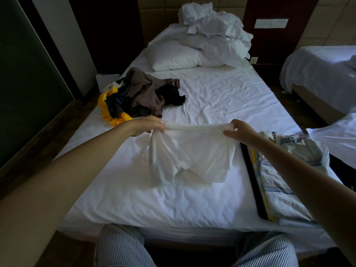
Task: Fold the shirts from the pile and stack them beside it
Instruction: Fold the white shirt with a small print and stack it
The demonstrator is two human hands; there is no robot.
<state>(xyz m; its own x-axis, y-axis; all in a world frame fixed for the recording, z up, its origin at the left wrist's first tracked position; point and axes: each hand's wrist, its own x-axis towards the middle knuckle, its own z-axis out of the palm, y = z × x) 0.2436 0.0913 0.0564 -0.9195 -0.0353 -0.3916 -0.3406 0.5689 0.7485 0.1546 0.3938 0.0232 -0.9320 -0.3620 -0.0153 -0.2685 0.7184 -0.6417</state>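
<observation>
A white shirt [192, 151] hangs stretched between both hands above the middle of the bed [221, 89], its lower part crumpled on the sheet. My left hand [148, 125] grips its top edge at the left end. My right hand [238, 130] pinches the same edge at the right end. The pile of unfolded clothes [146, 91], brown, black, dark blue and yellow, lies at the bed's left edge, just beyond my left hand. Light checked garments [285, 170] lie flat at the bed's right side, under my right forearm.
A pillow [177, 55] and a rumpled white duvet [215, 31] fill the head of the bed. A second bed [323, 74] stands to the right. A dark strip [252, 180] runs along the checked garments. My striped trouser legs [123, 247] are at the bed's foot.
</observation>
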